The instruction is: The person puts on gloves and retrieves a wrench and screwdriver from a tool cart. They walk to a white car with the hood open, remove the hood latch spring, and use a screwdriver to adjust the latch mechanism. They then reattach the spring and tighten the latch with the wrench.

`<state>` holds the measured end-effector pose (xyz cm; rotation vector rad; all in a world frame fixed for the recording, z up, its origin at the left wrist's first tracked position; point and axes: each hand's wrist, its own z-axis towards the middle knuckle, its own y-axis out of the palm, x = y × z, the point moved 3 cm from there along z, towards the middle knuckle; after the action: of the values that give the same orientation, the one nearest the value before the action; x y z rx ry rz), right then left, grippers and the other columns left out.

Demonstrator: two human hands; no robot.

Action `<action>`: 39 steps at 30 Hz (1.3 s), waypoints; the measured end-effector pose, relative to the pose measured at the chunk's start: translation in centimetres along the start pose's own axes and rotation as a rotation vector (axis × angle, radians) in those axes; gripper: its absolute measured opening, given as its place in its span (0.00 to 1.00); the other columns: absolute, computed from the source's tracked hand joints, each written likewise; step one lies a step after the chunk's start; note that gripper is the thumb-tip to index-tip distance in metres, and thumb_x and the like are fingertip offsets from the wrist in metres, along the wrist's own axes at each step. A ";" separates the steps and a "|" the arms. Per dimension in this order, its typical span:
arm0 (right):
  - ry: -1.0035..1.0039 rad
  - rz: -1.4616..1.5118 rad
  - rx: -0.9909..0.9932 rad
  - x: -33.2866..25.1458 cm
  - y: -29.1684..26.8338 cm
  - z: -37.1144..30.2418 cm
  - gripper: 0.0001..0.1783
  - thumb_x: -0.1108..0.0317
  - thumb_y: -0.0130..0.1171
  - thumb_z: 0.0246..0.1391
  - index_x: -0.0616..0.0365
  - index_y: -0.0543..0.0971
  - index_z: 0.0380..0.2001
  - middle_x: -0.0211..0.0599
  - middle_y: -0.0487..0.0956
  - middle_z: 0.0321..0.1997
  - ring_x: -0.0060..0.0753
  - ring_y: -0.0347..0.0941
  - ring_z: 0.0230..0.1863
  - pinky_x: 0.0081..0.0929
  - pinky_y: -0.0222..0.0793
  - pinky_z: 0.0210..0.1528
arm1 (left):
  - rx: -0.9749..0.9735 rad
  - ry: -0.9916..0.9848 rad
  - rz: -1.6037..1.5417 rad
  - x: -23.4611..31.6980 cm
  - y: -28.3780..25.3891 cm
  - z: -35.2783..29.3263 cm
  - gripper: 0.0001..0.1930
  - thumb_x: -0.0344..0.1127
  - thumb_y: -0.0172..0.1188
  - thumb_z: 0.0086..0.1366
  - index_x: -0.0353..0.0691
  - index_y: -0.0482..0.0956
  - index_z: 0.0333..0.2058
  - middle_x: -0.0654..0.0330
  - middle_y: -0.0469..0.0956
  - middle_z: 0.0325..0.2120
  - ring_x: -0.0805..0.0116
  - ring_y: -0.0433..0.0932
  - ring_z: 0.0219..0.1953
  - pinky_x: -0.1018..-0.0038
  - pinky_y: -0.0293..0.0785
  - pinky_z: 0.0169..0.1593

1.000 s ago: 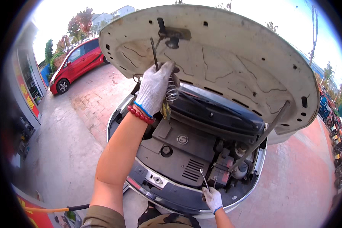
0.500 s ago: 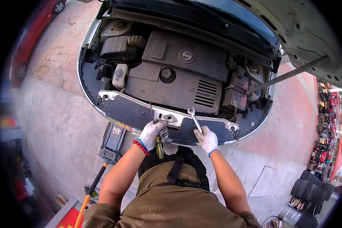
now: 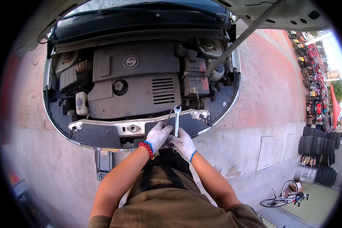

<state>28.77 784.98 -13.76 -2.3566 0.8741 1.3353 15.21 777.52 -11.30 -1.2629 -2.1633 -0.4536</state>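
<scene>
My left hand (image 3: pixel 158 136), in a white work glove with a red bead bracelet at the wrist, is closed around a screwdriver (image 3: pixel 170 116). Its thin shaft points up and away from me; the handle is mostly hidden. Against it, my right hand (image 3: pixel 184 145), also gloved, grips a silver open-end wrench (image 3: pixel 177 119) with the jaw upward. Part of a metal coil (image 3: pixel 175 149) shows beneath the fingers; which hand bears it, I cannot tell. Both hands are in front of the car's white front crossmember (image 3: pixel 140 127), right of the latch opening (image 3: pixel 133 129).
Ahead is the open engine bay with a dark engine cover (image 3: pixel 136 87) and a battery (image 3: pixel 197 85). A prop rod (image 3: pixel 247 34) slants up to the raised hood (image 3: pixel 292 15). A floor jack (image 3: pixel 104 163) stands at the bumper. Tyres (image 3: pixel 318 146) and a bicycle (image 3: pixel 281 200) are at right.
My hands have come together, the right one moving in with the wrench to meet the left. The view has swung right, so the car appears further left.
</scene>
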 end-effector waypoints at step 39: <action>0.015 -0.033 0.628 0.5 -11.5 3.5 0.23 0.49 0.59 0.68 0.62 0.75 0.36 0.52 0.79 0.25 0.60 0.78 0.30 0.49 0.72 0.34 | -0.015 0.135 0.381 14.5 12.7 12.9 0.16 0.28 0.54 0.67 0.31 0.76 0.52 0.54 0.82 0.37 0.65 0.83 0.33 0.70 0.81 0.37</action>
<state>33.91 795.48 -16.53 -1.8784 1.0637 0.8587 16.69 800.67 -12.04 -1.5613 -1.7573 -0.3823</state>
